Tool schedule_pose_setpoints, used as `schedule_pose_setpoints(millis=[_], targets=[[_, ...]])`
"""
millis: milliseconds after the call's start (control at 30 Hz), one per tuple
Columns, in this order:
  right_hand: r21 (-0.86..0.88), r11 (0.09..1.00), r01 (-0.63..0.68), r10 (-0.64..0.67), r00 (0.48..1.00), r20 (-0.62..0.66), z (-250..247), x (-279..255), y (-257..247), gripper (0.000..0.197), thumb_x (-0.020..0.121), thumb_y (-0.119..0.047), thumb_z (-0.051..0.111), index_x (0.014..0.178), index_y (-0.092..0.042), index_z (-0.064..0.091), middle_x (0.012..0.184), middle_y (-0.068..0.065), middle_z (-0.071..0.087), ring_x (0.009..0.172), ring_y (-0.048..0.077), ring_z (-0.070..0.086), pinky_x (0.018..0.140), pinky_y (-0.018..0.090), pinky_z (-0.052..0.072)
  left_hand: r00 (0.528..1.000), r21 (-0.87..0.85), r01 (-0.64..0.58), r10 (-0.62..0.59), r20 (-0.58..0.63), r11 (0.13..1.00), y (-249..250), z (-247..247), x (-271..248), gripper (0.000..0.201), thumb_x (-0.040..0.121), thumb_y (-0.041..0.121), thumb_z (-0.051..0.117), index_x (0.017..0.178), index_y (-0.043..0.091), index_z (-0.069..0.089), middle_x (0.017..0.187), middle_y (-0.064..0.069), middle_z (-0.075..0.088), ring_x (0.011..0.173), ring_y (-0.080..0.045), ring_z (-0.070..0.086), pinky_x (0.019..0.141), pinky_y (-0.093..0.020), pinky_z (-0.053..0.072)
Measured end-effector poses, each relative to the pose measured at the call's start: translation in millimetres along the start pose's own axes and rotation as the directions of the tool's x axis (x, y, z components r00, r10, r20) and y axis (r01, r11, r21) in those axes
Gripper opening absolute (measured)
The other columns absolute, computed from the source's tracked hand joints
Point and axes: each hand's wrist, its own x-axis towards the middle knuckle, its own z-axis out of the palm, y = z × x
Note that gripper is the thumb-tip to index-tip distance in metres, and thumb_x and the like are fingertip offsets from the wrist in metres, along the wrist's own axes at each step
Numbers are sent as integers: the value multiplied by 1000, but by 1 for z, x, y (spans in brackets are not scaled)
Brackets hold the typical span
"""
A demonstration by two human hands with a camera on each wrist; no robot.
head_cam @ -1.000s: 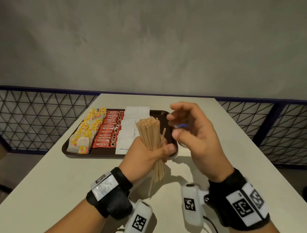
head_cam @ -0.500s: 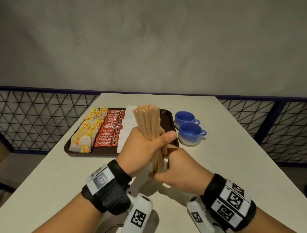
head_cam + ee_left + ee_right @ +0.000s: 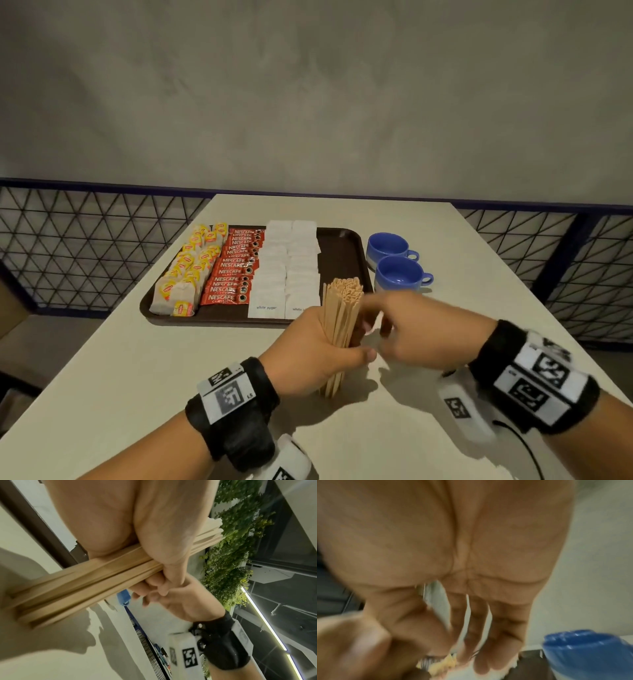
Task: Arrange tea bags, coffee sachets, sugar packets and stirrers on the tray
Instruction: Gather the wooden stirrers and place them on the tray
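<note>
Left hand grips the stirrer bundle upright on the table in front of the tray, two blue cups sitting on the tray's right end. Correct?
Not quite. The two blue cups stand on the table, right of the tray, not on it; the head view shows this. The left hand does grip the stirrer bundle upright.

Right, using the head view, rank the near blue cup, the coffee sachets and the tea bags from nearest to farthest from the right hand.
From the right hand:
1. Near blue cup, just beyond it, right of the tray.
2. Coffee sachets, left of the tray's middle.
3. Tea bags, at the tray's far left.
</note>
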Motion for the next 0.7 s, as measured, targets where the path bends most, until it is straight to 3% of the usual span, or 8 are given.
schedule_pose_setpoints(millis=[100,200,267,367,467,533,633,700], targets=[[418,871,259,-102,927,-361,-28,-10,-13,40,92,0,50,112,-28,70,105,-10,71,100,3,66,81,17,52,1000,25,18,-18,9,1000,-2,-3,3,27,85,27,83,74,25,59,69,10,54,65,-9,50,64,-25,43],[407,755,514,-239,794,-559,-37,-13,-46,30,97,-16,48,110,-16,75,109,-4,70,108,19,66,93,30,54,998,86,46,-50,49,995,-5,0,3,36,82,31,86,70,13,57,65,-6,54,62,-12,47,60,-27,39],[191,863,467,-328,806,-492,-27,-6,-60,35,105,-38,49,106,-18,77,103,-5,69,103,17,66,91,36,54,993,153,85,-96,70,985,-13,6,1,42,78,37,86,80,3,61,75,-17,59,66,-12,50,62,-33,42],[-158,947,281,-317,898,-305,-15,6,-66,50,107,-49,42,87,-18,76,81,-1,71,78,15,66,76,42,54,989,244,119,-136,55,963,-18,12,0,61,65,59,81,112,23,70,98,11,68,89,2,62,85,-32,57],[-215,940,266,-324,894,-308,-14,12,-66,54,106,-48,44,71,-16,69,63,3,63,60,19,58,65,44,52,989,231,106,-127,78,967,-13,11,2,41,77,42,87,110,26,69,99,16,65,87,2,58,84,-19,51],[-98,947,306,-320,870,-374,-16,14,-65,55,104,-51,48,73,-11,71,64,6,64,62,21,60,65,46,52,985,162,141,-155,78,977,-15,7,3,28,79,41,87,86,22,66,79,9,64,72,-7,56,73,-27,49],[257,865,431,-190,756,-626,-25,15,-56,39,99,-48,60,91,-12,75,82,5,72,81,24,67,80,49,56,984,115,148,-158,82,982,-13,2,2,35,85,38,82,76,9,65,66,1,66,61,-12,60,65,-30,49],[431,747,506,-70,705,-706,-34,12,-43,40,89,-51,65,109,-17,73,97,3,73,93,21,70,87,43,59,986,32,154,-156,51,987,-7,-4,4,26,86,30,82,69,20,66,65,3,65,62,-13,63,65,-29,50]])
